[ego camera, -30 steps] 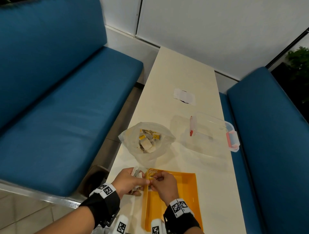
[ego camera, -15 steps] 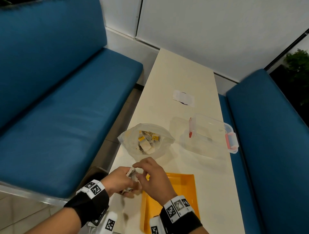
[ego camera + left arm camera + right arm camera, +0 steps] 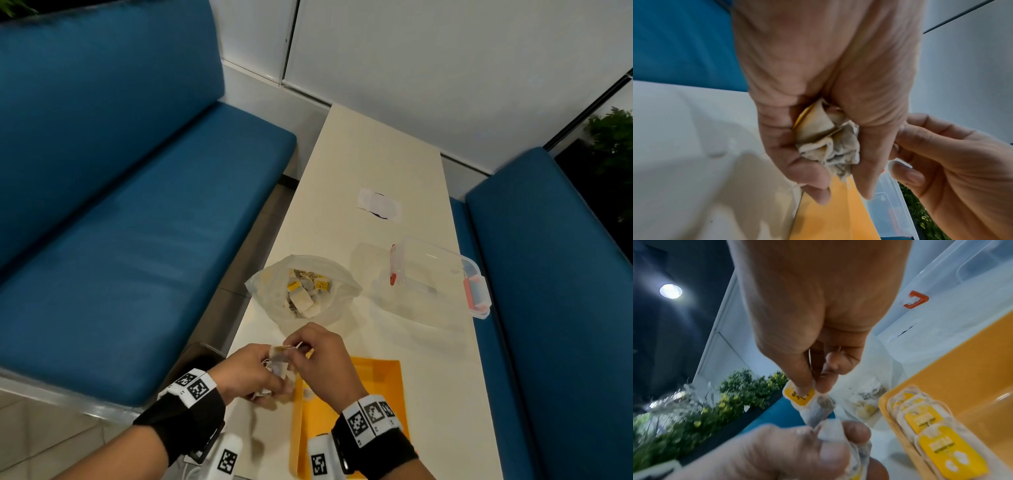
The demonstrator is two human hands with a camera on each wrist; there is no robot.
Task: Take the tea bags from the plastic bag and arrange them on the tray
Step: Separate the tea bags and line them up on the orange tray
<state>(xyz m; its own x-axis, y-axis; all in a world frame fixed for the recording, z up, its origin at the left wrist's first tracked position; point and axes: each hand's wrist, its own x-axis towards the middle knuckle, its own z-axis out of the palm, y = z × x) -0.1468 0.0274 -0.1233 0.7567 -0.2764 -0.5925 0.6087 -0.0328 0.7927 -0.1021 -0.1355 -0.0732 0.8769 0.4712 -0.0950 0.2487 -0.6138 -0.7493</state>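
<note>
While the left hand (image 3: 248, 375) keeps its fingers curled round a crumpled bunch of tea bags (image 3: 826, 139), the right hand (image 3: 320, 359) pinches one bag (image 3: 818, 407) by its yellow tag (image 3: 798, 394) between thumb and fingertip, with the bag's lower end tucked in the left hand's fingers. Both hands sit at the near left of the table (image 3: 370, 164), just over the far left corner of the tray (image 3: 380, 387), and the left one is right at the table's left edge, so not much room on that side. A few bags with yellow tags (image 3: 931, 423) already lie in a row along one tray wall, overlapping each other, and the rest of the orange floor looks bare from the head view. Tray's near end runs out of the picture so can't say how close it is to the near table edge.

Just beyond the hands is the plastic bag (image 3: 337, 274), mouth open upward, with more tea bags (image 3: 303, 291) piled inside. It sits close to the left table edge too. To its right, apart from it, is a clear box (image 3: 442, 270) with red clips, nearly at the right edge. Farther up there's a white paper scrap (image 3: 378, 205), then plain cream tabletop to the far end.

Table is long and narrow, blue benches (image 3: 120, 222) on both sides, white wall panels at the far end, some green plants (image 3: 613, 137) far right
</note>
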